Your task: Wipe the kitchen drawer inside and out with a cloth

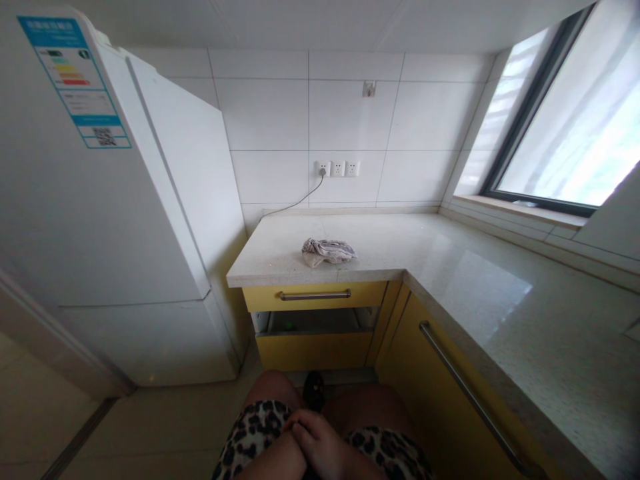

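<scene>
Both hands rest together low in my lap. My right hand (320, 437) comes in from the lower right, its fingers closed over my left wrist. From the lower left my left forearm (280, 457) reaches in and bends at the wrist; the fingers of my left hand are hidden. Leopard-print shorts (257, 430) lie under my arms. Ahead, beyond my knees, a crumpled greyish cloth (329, 252) lies on the pale countertop (390, 243), untouched by either hand.
A white fridge (135, 220) stands at left. Below the counter are a yellow top drawer (260, 299), an open-topped drawer section (320, 321) and a yellow lower front (315, 351). A handled yellow cabinet (430, 360) stands at right. A plugged cord (300, 201) runs along the wall.
</scene>
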`<action>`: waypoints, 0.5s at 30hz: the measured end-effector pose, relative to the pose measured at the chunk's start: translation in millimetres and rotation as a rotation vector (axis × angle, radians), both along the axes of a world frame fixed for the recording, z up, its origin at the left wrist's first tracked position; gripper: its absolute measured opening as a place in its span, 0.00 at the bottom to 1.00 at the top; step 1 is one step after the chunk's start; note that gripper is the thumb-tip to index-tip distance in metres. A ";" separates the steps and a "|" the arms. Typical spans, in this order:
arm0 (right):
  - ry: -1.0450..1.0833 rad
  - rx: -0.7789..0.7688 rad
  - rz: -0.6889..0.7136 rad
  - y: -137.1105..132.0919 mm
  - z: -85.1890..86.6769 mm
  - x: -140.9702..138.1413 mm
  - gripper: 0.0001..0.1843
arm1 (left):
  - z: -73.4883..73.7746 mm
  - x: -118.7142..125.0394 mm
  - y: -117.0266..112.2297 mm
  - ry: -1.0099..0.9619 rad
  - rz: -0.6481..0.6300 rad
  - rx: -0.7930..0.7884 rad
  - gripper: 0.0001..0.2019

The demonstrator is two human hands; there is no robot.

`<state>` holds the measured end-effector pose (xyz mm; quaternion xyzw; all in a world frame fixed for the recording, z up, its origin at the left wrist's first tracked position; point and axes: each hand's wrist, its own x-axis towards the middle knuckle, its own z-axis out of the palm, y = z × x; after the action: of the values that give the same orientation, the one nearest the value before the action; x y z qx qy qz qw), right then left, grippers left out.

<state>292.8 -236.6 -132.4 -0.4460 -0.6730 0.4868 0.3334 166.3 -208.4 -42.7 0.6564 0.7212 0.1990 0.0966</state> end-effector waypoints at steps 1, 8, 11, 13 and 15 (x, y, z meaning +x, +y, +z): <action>0.000 0.002 0.000 -0.2 0.0 0.0 0.18 | 0.1 -0.2 0.1 0.014 -0.002 -0.019 0.15; -0.011 -0.009 -0.010 -0.5 -0.7 -0.4 0.17 | -0.7 1.3 5.8 0.095 -0.006 -0.118 0.11; -0.011 -0.010 -0.011 -0.1 -1.9 -0.4 0.17 | -1.9 2.3 7.2 0.111 0.002 -0.127 0.13; -0.007 -0.005 -0.014 0.1 -2.7 -0.3 0.17 | -1.9 2.1 7.3 0.113 0.008 -0.131 0.14; -0.006 0.002 -0.009 0.3 -2.9 0.1 0.17 | -0.8 1.1 7.3 0.108 0.007 -0.138 0.15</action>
<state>292.9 -236.4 -135.3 -0.4499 -0.6725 0.4834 0.3341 167.5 -201.1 -43.6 0.6555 0.7397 0.1133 0.1018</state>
